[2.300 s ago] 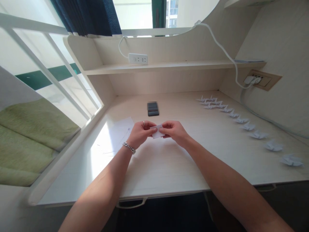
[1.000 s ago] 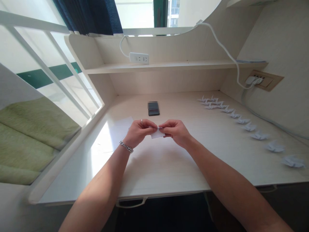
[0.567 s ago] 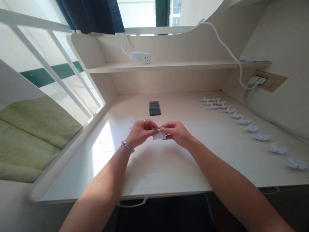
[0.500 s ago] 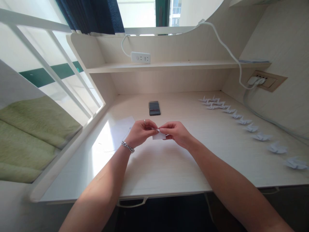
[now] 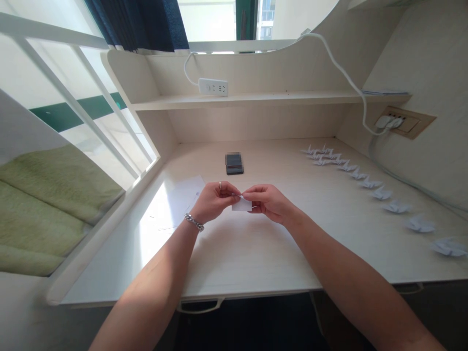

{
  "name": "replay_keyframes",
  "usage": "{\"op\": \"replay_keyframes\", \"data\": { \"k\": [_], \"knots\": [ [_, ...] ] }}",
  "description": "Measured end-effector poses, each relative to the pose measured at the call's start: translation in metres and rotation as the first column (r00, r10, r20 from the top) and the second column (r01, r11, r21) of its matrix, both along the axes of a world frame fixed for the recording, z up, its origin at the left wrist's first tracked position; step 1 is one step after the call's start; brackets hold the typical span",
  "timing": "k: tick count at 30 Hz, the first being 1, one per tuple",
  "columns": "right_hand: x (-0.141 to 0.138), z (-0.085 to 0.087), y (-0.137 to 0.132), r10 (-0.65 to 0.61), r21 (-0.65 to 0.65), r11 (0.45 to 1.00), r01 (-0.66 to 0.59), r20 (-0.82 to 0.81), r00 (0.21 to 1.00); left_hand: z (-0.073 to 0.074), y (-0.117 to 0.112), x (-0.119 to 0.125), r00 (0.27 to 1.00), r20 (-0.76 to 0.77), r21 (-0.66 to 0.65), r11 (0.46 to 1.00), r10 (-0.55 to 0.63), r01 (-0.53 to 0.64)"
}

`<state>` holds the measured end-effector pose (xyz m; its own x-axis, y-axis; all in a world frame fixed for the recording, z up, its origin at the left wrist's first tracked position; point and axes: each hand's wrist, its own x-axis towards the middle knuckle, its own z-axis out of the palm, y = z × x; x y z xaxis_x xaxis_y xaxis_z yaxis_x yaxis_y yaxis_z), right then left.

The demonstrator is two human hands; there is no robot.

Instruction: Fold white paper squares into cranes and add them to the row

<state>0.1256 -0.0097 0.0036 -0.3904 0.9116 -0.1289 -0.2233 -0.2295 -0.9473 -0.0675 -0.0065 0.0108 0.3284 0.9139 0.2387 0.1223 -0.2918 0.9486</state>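
A small folded piece of white paper (image 5: pixel 241 204) is held above the middle of the pale wooden desk (image 5: pixel 256 248). My left hand (image 5: pixel 215 201), with a ring and a metal bracelet, pinches its upper left edge. My right hand (image 5: pixel 268 201) pinches its upper right edge, fingertips almost meeting those of the left. Most of the paper hangs below the fingers; its top is hidden by them.
Flat white paper sheets (image 5: pixel 175 202) lie left of my hands. A dark phone (image 5: pixel 234 163) lies further back. A row of several folded paper cranes (image 5: pixel 365 183) runs along the right side. A power strip (image 5: pixel 213 87) sits on the shelf; plugs (image 5: pixel 385 122) fill the wall socket.
Both hands stay pinched on the small paper, with the fingertips shifting slightly along its top edge. The view has drifted a little.
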Motion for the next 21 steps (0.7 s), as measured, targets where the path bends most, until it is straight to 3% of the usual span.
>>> {"op": "replay_keyframes", "data": {
  "k": [9, 15, 21],
  "knots": [
    [-0.0012, -0.0039, 0.0018, -0.046, -0.005, 0.999, 0.046, 0.024, 0.999, -0.0009, 0.0001, 0.0028, 1.000, 0.016, -0.015, 1.000, -0.004, 0.004],
    [-0.0029, -0.0039, 0.0027, -0.103, -0.009, 0.995, 0.103, 0.016, 0.995, -0.0002, -0.0003, 0.0042, 0.995, 0.099, -0.103, 0.994, -0.030, 0.040],
    [-0.0048, -0.0049, 0.0038, -0.167, 0.037, 0.985, 0.168, -0.032, 0.985, 0.0001, -0.0005, 0.0073, 0.970, 0.236, -0.216, 0.976, 0.060, -0.008]
  ]
}}
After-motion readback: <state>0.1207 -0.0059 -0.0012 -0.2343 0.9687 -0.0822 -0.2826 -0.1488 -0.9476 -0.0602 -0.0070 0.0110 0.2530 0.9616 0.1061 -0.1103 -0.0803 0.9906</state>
